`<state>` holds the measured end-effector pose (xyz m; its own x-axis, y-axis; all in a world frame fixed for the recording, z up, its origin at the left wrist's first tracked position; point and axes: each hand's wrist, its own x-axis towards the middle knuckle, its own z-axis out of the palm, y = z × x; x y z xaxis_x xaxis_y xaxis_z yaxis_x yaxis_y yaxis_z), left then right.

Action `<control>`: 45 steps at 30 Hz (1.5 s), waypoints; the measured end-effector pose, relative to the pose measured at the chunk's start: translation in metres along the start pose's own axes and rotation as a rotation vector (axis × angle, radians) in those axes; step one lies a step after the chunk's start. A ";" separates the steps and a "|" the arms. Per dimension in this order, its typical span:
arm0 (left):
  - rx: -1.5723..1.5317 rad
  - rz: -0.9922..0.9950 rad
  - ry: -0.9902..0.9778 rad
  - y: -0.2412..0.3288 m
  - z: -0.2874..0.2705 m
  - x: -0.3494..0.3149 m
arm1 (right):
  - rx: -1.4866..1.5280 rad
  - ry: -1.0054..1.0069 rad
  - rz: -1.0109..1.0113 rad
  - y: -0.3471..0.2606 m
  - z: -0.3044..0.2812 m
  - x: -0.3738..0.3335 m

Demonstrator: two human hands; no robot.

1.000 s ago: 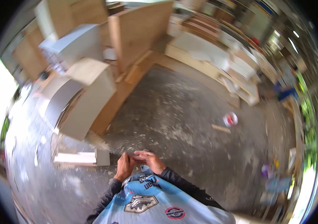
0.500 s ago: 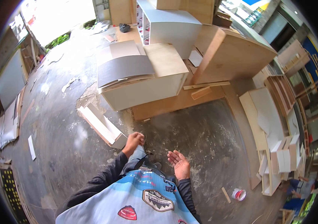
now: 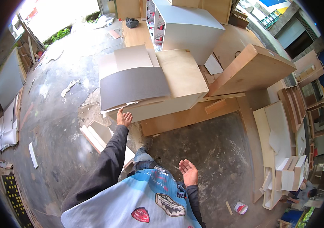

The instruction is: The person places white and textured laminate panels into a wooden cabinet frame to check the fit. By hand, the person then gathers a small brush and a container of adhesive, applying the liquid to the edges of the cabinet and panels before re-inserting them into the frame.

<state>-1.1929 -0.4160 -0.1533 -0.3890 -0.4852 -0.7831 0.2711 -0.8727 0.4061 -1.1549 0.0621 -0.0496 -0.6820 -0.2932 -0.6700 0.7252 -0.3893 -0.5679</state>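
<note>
a: how do the two hands stand?

b: well apart. the left hand (image 3: 124, 117) reaches to just left of the frame's middle, fingers loosely spread. the right hand (image 3: 189, 173) is lower, beside the shirt (image 3: 146, 197), palm turned up and fingers slightly curled.

a: and what is the left one nearest to?

b: the grey sheet (image 3: 133, 86), lying on the low cabinet (image 3: 181, 72) in the upper middle. its near edge is bowed and sits just above the fingertips; i cannot tell whether they touch the cabinet's front. a paler sheet (image 3: 131, 57) lies beside it, farther up.

a: which edges crowd that arm?

b: the long white trough (image 3: 100, 132) on the floor, left of centre; the forearm passes over part of it. right of the cabinet, the thick wooden panel (image 3: 253, 72) slants with a corner toward the hands, and a flat board (image 3: 173, 124) runs along the cabinet's foot.

a: where is there room to move?

b: on the dark floor (image 3: 207, 144) between that board and the right hand, out to the long pale carcass (image 3: 279, 129) at the right. at the lower right a red and white can (image 3: 241, 208) stands just beside a short wood strip (image 3: 228, 208). more floor spreads over the left side, with a narrow white strip (image 3: 33, 155) on it.
</note>
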 end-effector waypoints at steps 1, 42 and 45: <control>-0.024 -0.026 0.009 0.003 0.011 0.015 | 0.020 0.003 0.001 -0.005 0.018 0.011; 0.122 -0.288 0.389 0.020 0.088 0.062 | -0.343 0.102 0.074 0.043 0.262 0.289; 0.155 -0.276 0.453 0.034 0.080 0.064 | -0.300 0.123 0.091 0.045 0.277 0.310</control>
<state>-1.2786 -0.4811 -0.1517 0.0001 -0.1952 -0.9808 0.0671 -0.9786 0.1947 -1.3599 -0.2887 -0.1507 -0.6098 -0.2001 -0.7669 0.7907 -0.0867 -0.6061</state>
